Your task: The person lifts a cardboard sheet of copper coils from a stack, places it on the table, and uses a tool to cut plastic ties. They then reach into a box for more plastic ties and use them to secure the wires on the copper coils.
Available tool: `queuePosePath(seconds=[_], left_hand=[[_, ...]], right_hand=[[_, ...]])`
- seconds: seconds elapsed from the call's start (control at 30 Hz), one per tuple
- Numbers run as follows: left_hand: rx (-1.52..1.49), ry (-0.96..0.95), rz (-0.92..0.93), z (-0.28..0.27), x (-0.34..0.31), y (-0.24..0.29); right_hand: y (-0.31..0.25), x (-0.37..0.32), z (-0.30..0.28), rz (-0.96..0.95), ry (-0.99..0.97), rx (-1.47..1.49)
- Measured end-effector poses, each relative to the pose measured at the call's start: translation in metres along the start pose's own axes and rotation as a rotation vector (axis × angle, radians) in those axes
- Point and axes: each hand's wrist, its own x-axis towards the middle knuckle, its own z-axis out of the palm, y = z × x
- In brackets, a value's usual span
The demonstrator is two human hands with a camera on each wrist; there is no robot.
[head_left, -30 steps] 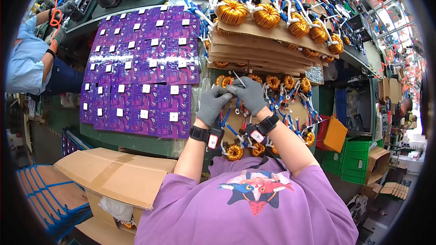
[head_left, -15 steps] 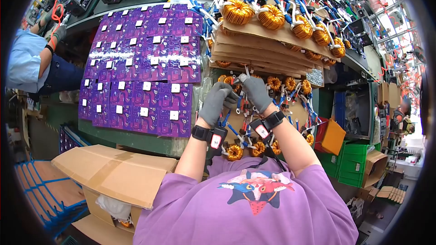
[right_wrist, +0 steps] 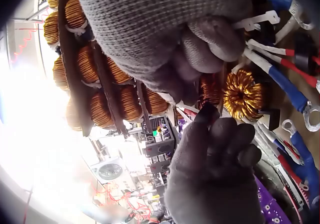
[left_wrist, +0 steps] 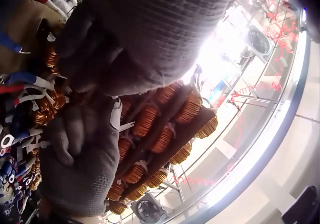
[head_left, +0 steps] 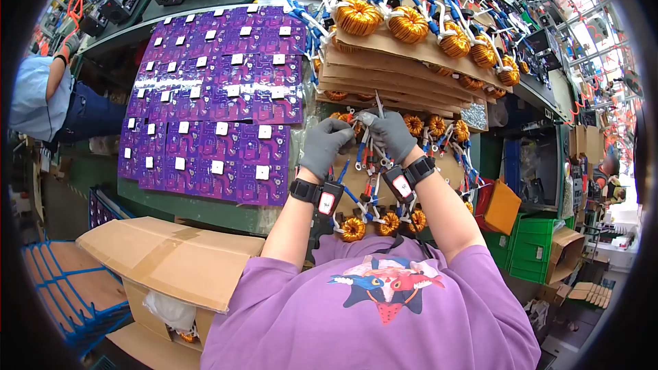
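Both hands wear grey gloves and meet over the near row of copper-wound ring coils [head_left: 413, 125]. My right hand [head_left: 392, 134] grips a white cable tie [head_left: 379, 101], whose thin end points up and away. Another white strip [right_wrist: 260, 20] sticks out from that hand's curled fingers in the right wrist view. Close against it, my left hand [head_left: 326, 146] has thumb and finger together on a small dark piece [right_wrist: 206, 115] beside a coil [right_wrist: 209, 90]. A further ring coil [right_wrist: 243, 95] lies just beyond the fingertips. The gloves partly hide the spot where the hands work.
Purple circuit boards [head_left: 212, 103] cover the table to the left. Stacked cardboard sheets [head_left: 397, 75] carry more coils behind the hands. Blue and white leads [head_left: 351, 193] spread in front. A cardboard box [head_left: 171, 260] stands at the lower left; a green crate [head_left: 531, 247] is at the right.
The hands moved slightly apart, then closed together again over the coils. The cable tie's end swung from pointing left to pointing upward. At the far left, another person's arm has shifted.
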Motion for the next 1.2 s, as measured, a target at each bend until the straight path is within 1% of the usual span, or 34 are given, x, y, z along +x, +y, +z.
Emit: queuePosePath(seconds=[0.03, 0.07, 0.13, 0.17, 0.23, 0.3, 0.33, 0.37, 0.4, 0.43, 0.47, 0.5, 0.53, 0.57, 0.63, 0.67, 0.7, 0.77, 0.8, 0.83, 0.9, 0.93, 0.97, 1.0, 1.03, 1.07, 1.1, 1.13, 1.17, 1.2], left_hand=[[0.000, 0.001, -0.001, 0.000, 0.000, 0.000], [0.005, 0.009, -0.010, 0.000, 0.001, 0.000], [0.009, 0.019, -0.019, 0.002, 0.001, 0.002], [0.030, 0.039, -0.017, 0.003, 0.001, 0.005], [0.051, 0.059, -0.017, 0.007, 0.000, 0.006], [0.449, 0.193, 0.104, 0.011, 0.000, 0.006], [0.449, 0.192, 0.104, 0.012, 0.001, 0.004], [0.617, 0.233, 0.338, 0.012, 0.004, -0.001], [0.779, 0.274, 0.574, 0.012, 0.006, -0.006], [0.778, 0.277, 0.573, 0.012, 0.010, -0.014], [0.817, 0.281, 0.639, 0.010, 0.016, -0.022], [0.855, 0.280, 0.703, 0.011, 0.016, -0.023], [0.867, 0.256, 0.649, 0.011, 0.013, -0.024], [0.868, 0.254, 0.652, 0.012, 0.010, -0.025], [0.843, 0.277, 0.576, 0.015, -0.001, -0.015], [0.768, 0.346, 0.691, 0.017, -0.002, -0.015], [0.767, 0.340, 0.690, 0.013, -0.003, -0.016], [0.567, -0.080, 0.713, -0.003, -0.006, -0.016], [0.602, -0.223, 0.579, -0.010, -0.011, -0.016], [0.605, -0.231, 0.578, -0.008, -0.019, -0.018], [1.077, -0.173, 0.489, -0.002, -0.031, -0.017], [1.257, -0.215, 0.369, 0.008, -0.031, -0.013], [1.258, -0.226, 0.373, 0.017, -0.031, -0.008], [1.238, -0.162, 0.519, 0.026, -0.031, -0.004], [1.212, -0.097, 0.666, 0.032, -0.029, -0.001], [1.242, -0.172, 0.650, 0.036, -0.026, 0.001], [1.242, -0.181, 0.656, 0.040, -0.022, 0.002], [1.403, -0.282, 0.596, 0.044, -0.018, 0.003], [1.562, -0.384, 0.529, 0.047, -0.014, 0.004], [1.565, -0.390, 0.536, 0.049, -0.012, 0.006]], right_hand=[[-0.001, 0.000, 0.001, 0.041, -0.012, 0.019], [-0.001, -0.002, 0.002, 0.042, -0.013, 0.018], [-0.014, -0.014, 0.015, -0.081, 0.026, -0.025], [-0.011, -0.010, 0.014, -0.080, 0.024, -0.027], [-0.003, -0.004, 0.012, -0.341, 0.002, -0.262], [-0.003, -0.003, 0.008, -0.353, 0.017, -0.279], [-0.005, -0.004, 0.008, -0.364, 0.030, -0.295], [-0.004, -0.006, 0.008, -0.362, 0.030, -0.295], [-0.002, -0.009, 0.010, -0.399, 0.058, -0.281], [0.000, -0.013, 0.013, -0.438, 0.084, -0.267], [0.011, -0.016, 0.020, -0.460, -0.001, -0.198], [0.018, -0.020, 0.025, -0.416, 0.046, -0.333], [0.020, -0.023, 0.023, -0.358, 0.022, -0.285], [0.020, -0.025, 0.020, -0.302, -0.001, -0.235], [0.011, -0.035, 0.020, -0.271, -0.011, -0.217], [0.007, -0.041, 0.018, -0.238, -0.026, -0.204], [0.002, -0.047, 0.016, -0.236, -0.021, -0.202], [-0.004, -0.057, 0.008, -0.391, 0.217, -0.164], [-0.003, -0.057, 0.002, -0.465, 0.319, -0.168], [-0.007, -0.062, -0.011, -0.255, 0.317, -0.120], [-0.007, -0.080, -0.016, -0.190, 0.308, 0.080], [-0.001, -0.082, -0.020, -0.190, 0.317, 0.086], [0.007, -0.084, -0.025, -0.204, 0.296, -0.016], [0.012, -0.087, -0.027, -0.218, 0.275, -0.118], [0.014, -0.092, -0.029, -0.220, 0.284, -0.114], [0.014, -0.098, -0.029, -0.214, 0.249, -0.145], [0.014, -0.103, -0.029, -0.207, 0.213, -0.176], [0.028, -0.098, -0.037, -0.278, 0.173, -0.185], [0.035, -0.097, -0.040, -0.280, 0.181, -0.180], [0.039, -0.097, -0.041, -0.269, 0.216, -0.126]])
